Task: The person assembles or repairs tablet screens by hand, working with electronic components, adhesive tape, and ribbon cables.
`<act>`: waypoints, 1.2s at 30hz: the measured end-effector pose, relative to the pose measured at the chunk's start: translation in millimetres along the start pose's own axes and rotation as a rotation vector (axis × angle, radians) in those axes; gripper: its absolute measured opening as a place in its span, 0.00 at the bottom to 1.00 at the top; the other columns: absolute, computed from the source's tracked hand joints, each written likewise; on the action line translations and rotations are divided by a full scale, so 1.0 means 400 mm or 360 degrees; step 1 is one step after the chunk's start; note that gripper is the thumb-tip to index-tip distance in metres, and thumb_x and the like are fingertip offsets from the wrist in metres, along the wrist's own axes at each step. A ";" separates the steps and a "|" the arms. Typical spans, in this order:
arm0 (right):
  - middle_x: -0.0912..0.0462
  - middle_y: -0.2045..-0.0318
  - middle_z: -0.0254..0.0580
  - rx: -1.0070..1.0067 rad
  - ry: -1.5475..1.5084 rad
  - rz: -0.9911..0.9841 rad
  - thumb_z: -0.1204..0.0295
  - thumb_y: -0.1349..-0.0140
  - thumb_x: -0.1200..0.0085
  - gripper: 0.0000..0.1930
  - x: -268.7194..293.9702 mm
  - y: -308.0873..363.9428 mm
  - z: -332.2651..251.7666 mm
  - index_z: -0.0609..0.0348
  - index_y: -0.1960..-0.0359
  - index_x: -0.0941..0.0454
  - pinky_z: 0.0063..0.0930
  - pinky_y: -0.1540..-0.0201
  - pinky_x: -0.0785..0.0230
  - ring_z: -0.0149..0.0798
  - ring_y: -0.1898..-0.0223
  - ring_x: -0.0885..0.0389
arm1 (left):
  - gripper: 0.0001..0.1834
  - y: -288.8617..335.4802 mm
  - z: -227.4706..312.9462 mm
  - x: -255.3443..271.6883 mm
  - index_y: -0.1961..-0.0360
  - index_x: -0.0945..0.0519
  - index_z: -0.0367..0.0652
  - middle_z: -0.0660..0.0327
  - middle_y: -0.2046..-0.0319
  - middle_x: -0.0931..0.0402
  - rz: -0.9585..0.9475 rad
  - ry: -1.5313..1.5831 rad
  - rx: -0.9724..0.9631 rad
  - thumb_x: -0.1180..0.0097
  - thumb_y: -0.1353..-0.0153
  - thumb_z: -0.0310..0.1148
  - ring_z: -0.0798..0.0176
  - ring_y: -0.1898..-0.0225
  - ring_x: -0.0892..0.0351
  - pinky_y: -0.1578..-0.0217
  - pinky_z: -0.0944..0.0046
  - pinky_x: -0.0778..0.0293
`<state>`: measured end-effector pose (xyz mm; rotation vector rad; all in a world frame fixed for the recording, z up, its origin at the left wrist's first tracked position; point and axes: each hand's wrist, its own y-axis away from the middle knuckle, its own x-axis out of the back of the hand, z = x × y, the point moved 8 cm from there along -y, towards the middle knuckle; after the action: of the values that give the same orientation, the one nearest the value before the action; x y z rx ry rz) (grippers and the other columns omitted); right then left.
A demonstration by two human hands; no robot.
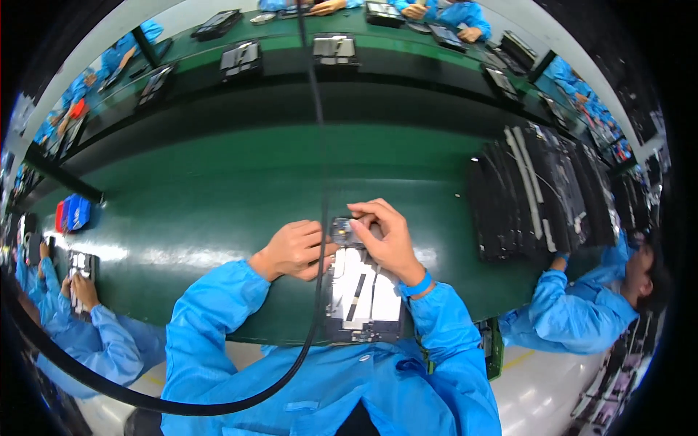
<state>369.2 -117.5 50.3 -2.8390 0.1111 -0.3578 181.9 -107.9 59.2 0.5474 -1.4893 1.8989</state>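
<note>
An opened tablet lies lengthwise before me at the bench's near edge, its silver battery area showing and dark boards at both ends. My right hand, with a blue band at the wrist, bends over its far end. Thumb and fingers curl toward each other there; anything between them is too small to make out. Beside the tablet's far left edge is my left hand, closed with the fingers folded in. Its fingertips come to the tablet's edge, partly behind a black cable, and what they hold is hidden.
The black cable hangs across the view. A row of dark device housings stands on the green bench at right. Blue and red bins sit at left. Co-workers sit either side; more tablets lie on the line opposite.
</note>
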 end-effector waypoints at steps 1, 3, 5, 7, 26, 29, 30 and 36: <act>0.14 0.58 0.41 0.0059 0.0053 0.0118 0.78 0.34 0.30 0.16 0.046 0.023 -0.028 0.60 0.44 0.10 0.28 0.53 0.22 0.31 0.63 0.18 | 0.14 -0.017 0.025 -0.004 0.58 0.09 0.43 0.61 0.67 0.16 -0.0035 -0.0091 -0.0030 0.31 0.42 0.39 0.56 0.68 0.18 0.68 0.51 0.21; 0.14 0.56 0.40 0.0119 0.0058 0.0227 0.80 0.32 0.32 0.15 0.078 0.036 -0.055 0.61 0.44 0.10 0.27 0.54 0.23 0.30 0.62 0.17 | 0.19 0.019 0.090 -0.005 0.55 0.09 0.45 0.61 0.64 0.15 -0.0088 -0.0144 -0.0044 0.30 0.43 0.44 0.55 0.66 0.17 0.65 0.49 0.19; 0.13 0.56 0.43 0.0110 0.0137 0.0270 0.80 0.30 0.34 0.14 0.113 0.058 -0.081 0.63 0.45 0.11 0.29 0.53 0.23 0.32 0.60 0.16 | 0.24 0.039 0.208 -0.054 0.49 0.09 0.48 0.60 0.58 0.15 -0.0206 0.0106 -0.0130 0.30 0.43 0.48 0.54 0.57 0.15 0.55 0.49 0.16; 0.11 0.55 0.46 0.0186 0.0207 0.0326 0.81 0.34 0.33 0.14 0.157 0.091 -0.125 0.64 0.47 0.10 0.32 0.51 0.22 0.38 0.56 0.14 | 0.27 0.020 0.322 -0.111 0.41 0.11 0.52 0.59 0.48 0.16 -0.0487 0.0259 -0.0226 0.31 0.41 0.48 0.54 0.46 0.14 0.40 0.48 0.20; 0.30 0.27 0.63 -0.0520 0.2163 0.0257 0.42 0.47 0.21 0.61 0.848 0.190 -0.375 0.47 0.15 0.41 0.65 0.26 0.32 0.75 0.26 0.33 | 0.23 -0.122 -0.346 -0.003 0.41 0.13 0.43 0.50 0.41 0.18 0.0228 -0.0480 0.0599 0.38 0.37 0.20 0.40 0.39 0.21 0.34 0.45 0.26; 0.25 0.30 0.60 -0.0486 0.2057 0.0294 0.51 0.44 0.20 0.54 0.825 0.193 -0.437 0.51 0.18 0.35 0.55 0.29 0.28 0.68 0.31 0.24 | 0.22 -0.069 -0.403 -0.009 0.40 0.14 0.41 0.50 0.40 0.18 0.0277 -0.0457 0.0769 0.40 0.36 0.19 0.41 0.37 0.21 0.33 0.46 0.26; 0.23 0.31 0.59 -0.0540 0.1991 0.0314 0.52 0.44 0.20 0.52 0.825 0.196 -0.446 0.50 0.18 0.34 0.54 0.32 0.26 0.67 0.33 0.21 | 0.22 -0.057 -0.394 -0.004 0.40 0.14 0.40 0.50 0.40 0.19 0.0319 -0.0437 0.0806 0.42 0.35 0.18 0.41 0.37 0.22 0.32 0.46 0.27; 0.15 0.55 0.49 -0.0187 0.2385 0.0657 0.67 0.47 0.26 0.33 0.815 0.194 -0.516 0.52 0.36 0.19 0.55 0.47 0.19 0.58 0.49 0.13 | 0.22 -0.046 -0.363 0.022 0.42 0.15 0.37 0.49 0.40 0.19 0.0326 -0.0359 0.0844 0.46 0.35 0.15 0.41 0.34 0.24 0.30 0.47 0.29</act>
<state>628.8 -281.9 296.2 -1.8801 0.9488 -2.2119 199.0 36.5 39.3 0.8988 -1.1982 2.4814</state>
